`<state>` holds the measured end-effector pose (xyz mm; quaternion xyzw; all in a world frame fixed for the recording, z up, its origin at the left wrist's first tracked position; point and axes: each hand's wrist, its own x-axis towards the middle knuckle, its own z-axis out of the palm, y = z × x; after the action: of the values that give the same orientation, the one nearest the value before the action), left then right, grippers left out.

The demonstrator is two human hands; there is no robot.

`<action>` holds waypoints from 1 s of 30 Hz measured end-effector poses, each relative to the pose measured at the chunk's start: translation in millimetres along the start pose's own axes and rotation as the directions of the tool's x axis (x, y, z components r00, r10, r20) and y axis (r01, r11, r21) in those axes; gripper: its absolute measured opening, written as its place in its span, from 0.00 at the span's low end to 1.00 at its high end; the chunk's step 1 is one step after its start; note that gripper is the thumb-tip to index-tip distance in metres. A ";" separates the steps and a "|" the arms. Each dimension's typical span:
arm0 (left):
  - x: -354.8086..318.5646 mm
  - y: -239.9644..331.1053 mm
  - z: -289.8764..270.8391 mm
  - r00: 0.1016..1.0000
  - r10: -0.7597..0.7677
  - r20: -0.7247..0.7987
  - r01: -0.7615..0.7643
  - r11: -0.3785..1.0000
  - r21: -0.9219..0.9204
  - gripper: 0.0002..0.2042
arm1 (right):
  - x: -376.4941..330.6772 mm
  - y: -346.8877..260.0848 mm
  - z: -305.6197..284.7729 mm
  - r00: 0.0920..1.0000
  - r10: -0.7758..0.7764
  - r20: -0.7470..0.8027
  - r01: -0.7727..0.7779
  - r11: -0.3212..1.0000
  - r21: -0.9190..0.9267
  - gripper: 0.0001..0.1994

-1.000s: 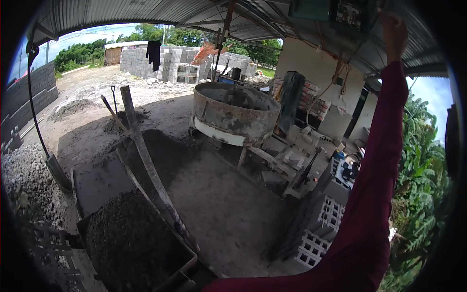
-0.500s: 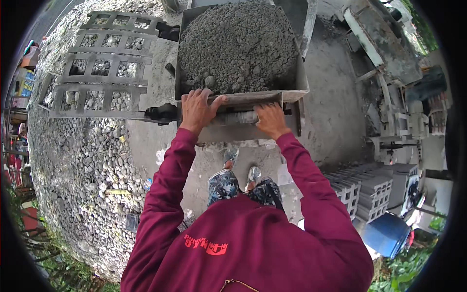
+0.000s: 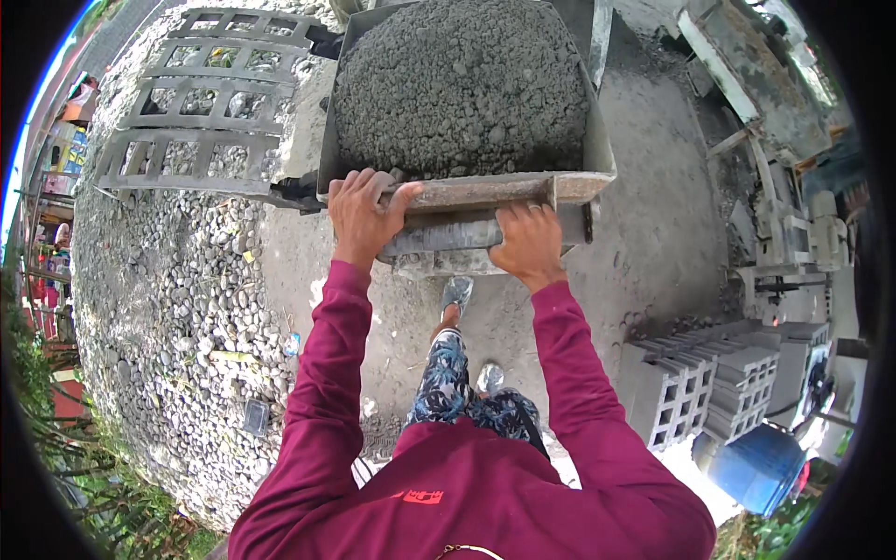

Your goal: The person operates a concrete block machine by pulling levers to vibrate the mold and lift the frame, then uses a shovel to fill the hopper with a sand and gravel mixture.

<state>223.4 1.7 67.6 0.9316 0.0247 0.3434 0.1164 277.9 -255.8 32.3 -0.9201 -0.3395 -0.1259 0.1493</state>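
A wide metal box [image 3: 605, 140], heaped with grey, crumbly cement mix [image 3: 467, 89], stands in front of me. My left hand [image 3: 362, 217] is hooked over the left end of its near rim, with the fingers on top and the thumb along the edge. Farther right, my right hand [image 3: 530, 241] is closed at the right end of a pale round crossbar [image 3: 443, 237] under the rim; its fingertips are hidden. A worn lip [image 3: 467, 193] runs along the box's near side between the hands.
At the left, a grey grid frame [image 3: 187, 131] of square openings lies beside the box over pebbles [image 3: 177, 317]. Stacked hollow blocks [image 3: 686, 397] and a blue drum [image 3: 758, 467] stand at the right. Worn machinery [image 3: 747, 79] is at the far right.
Both hands keep their holds. The box looks a little larger and nearer, and the grid frame sits higher in view. My left leg is stretched farther forward, and my right foot is farther back.
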 end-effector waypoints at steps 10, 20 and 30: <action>135.4 -70.2 74.2 0.996 0.083 0.046 -0.082 0.997 -0.013 0.24 | 145.9 43.0 31.2 0.981 -0.091 -0.173 0.092 0.996 -0.003 0.08; 202.0 -104.3 143.9 0.955 -0.103 0.278 0.078 0.992 0.100 0.39 | 252.0 93.1 60.5 0.973 0.089 0.213 -0.075 0.994 -0.074 0.14; 118.0 -38.9 45.1 0.889 -0.152 0.433 0.105 0.986 0.131 0.35 | 132.9 36.1 -4.7 0.927 0.163 0.337 -0.148 0.987 -0.070 0.15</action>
<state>343.8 45.3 100.1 0.9862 0.0771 0.1131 0.0929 399.2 -205.6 74.1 -0.9549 -0.2836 0.0407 0.0779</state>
